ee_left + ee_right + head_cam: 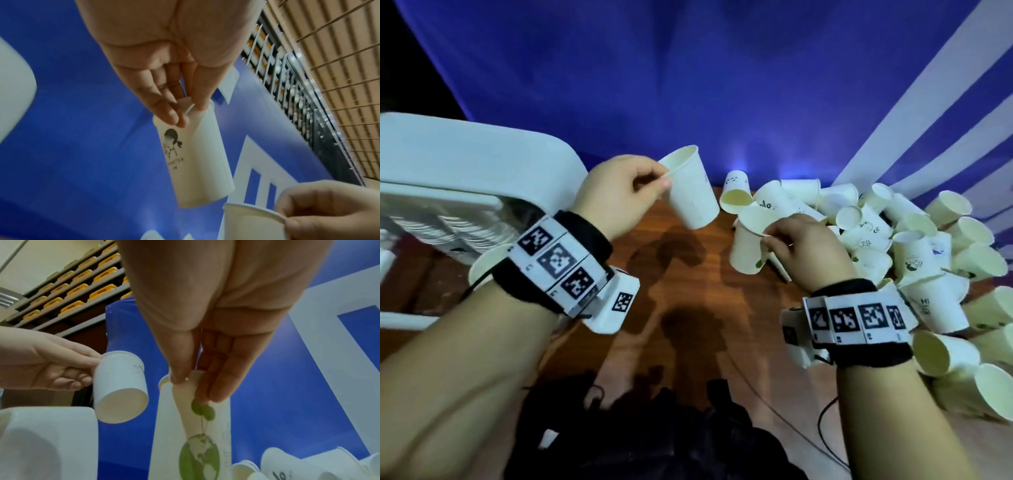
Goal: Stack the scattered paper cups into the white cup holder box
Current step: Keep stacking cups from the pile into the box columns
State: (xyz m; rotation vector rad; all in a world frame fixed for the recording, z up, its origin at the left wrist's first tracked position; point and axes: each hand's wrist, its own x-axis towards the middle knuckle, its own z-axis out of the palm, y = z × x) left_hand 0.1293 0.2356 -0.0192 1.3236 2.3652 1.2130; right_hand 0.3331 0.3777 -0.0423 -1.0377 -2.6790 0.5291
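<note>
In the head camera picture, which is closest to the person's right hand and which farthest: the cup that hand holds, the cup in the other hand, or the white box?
1. The globe-print cup, pinched at its rim by the right hand.
2. The plain cup, up and left, held by the left hand.
3. The white cup holder box, far left.

Two hands were in view, the left hand (619, 192) and the right hand (808, 250), and each held one paper cup: a tilted cup (690, 192) and a green-printed cup (748, 241). One white box (465, 161) stood at the left. The heap of loose cups (914, 260) numbered several dozen, too jumbled to count exactly.
</note>
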